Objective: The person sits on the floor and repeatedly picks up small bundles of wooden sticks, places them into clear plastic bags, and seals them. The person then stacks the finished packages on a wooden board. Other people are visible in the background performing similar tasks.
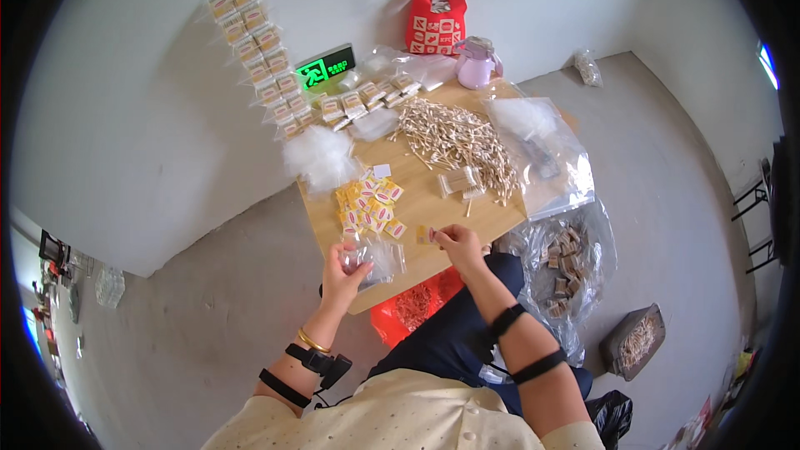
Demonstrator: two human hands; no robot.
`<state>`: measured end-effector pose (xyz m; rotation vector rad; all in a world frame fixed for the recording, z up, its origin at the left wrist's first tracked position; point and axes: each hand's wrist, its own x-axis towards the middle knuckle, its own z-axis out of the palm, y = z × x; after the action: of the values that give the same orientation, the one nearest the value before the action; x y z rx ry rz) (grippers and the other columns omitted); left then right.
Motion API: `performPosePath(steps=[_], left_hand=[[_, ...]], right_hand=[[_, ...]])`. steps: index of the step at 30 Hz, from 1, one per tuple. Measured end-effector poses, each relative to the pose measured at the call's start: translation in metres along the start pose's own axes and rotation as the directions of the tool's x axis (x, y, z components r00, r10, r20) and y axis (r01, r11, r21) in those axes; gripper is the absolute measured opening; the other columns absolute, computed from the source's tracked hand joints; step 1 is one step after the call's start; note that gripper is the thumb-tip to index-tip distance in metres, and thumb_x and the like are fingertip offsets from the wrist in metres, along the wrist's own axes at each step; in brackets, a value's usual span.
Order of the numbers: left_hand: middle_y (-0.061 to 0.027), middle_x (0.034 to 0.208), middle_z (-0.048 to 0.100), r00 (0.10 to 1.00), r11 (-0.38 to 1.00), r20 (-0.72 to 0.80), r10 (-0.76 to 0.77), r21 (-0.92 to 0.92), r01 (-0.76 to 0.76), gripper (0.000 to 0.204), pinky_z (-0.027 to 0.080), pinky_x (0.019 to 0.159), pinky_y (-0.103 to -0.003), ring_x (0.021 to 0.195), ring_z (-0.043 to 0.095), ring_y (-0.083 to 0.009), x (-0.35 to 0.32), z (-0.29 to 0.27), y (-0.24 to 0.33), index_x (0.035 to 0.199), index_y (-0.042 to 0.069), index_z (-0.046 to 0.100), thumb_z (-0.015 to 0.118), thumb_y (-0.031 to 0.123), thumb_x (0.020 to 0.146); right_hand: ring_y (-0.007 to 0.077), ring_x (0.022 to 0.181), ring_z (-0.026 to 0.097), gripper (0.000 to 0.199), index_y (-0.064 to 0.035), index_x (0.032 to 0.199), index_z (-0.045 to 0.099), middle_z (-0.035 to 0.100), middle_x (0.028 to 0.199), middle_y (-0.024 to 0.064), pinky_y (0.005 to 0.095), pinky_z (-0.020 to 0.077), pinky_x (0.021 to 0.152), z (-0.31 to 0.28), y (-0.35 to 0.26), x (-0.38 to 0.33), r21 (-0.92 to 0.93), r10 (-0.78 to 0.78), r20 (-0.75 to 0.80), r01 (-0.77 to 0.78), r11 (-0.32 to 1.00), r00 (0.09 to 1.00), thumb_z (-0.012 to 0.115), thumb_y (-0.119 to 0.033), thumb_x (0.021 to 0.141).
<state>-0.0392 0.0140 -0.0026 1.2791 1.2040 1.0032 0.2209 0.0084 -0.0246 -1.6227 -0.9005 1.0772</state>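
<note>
**Small card (pixel 426 235) pinched by one edge, slippery film in the other hand**

Taking the worktop (pixel 492 218) as a clock face with six nearest the wearer, the likeliest mishap is at its near side. The card is gripped only along one side, so a slack pinch could let it drop, and a fall past the edge might land it in the red bag (pixel 385 323) below six o'clock. The clear plastic bags (pixel 382 260) at seven o'clock look thin and slick; they could cling together or slide apart if the hold loosens. They also lie close below the pile of similar yellow cards (pixel 371 208) at eight o'clock, so a careless sweep there could scatter that pile. A forearm knock could likewise roll swabs off the heap (pixel 458 142) at one o'clock.

The left hand (pixel 346 271) is partly curled, its thumb over the bags and its fingers at their far side, leaving little gap. The right hand (pixel 460 243), at five o'clock, is nearly closed: thumb and fingertips meet on the card's right-hand edge, with most of its face exposed toward nine o'clock. Whether the card touches the wood beneath is too small to tell.
</note>
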Motion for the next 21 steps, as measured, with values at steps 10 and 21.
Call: performPosePath(steps=[10,21], left_hand=[[-0.0215,0.150,0.026,0.952,0.272,0.219,0.214,0.923,-0.273,0.083,0.015,0.112,-0.055,0.138,0.024,-0.0366,-0.004,-0.001,-0.010,0.145,0.004,0.026,0.067,0.041,0.083],[-0.0231,0.157,0.015,0.906,0.392,0.408,0.115,0.819,-0.418,0.086,0.006,0.116,-0.057,0.146,0.011,-0.0396,0.002,0.016,-0.044,0.150,-0.002,0.015,0.054,0.048,0.091]], right_hand=[[0.0280,0.095,0.059,0.037,-0.0050,0.115,0.061,0.063,0.100,0.0096,0.0383,0.0472,0.084,-0.006,-0.015,0.053,-0.687,-0.323,-0.040,0.208,0.696,0.946,0.067,-0.013,0.079],[0.0299,0.121,0.045,0.049,-0.0093,0.127,0.054,0.050,0.129,0.0090,0.0430,0.0364,0.103,-0.028,0.002,0.138,-0.929,-0.570,0.229,0.352,0.114,0.789,0.059,-0.005,0.078]])
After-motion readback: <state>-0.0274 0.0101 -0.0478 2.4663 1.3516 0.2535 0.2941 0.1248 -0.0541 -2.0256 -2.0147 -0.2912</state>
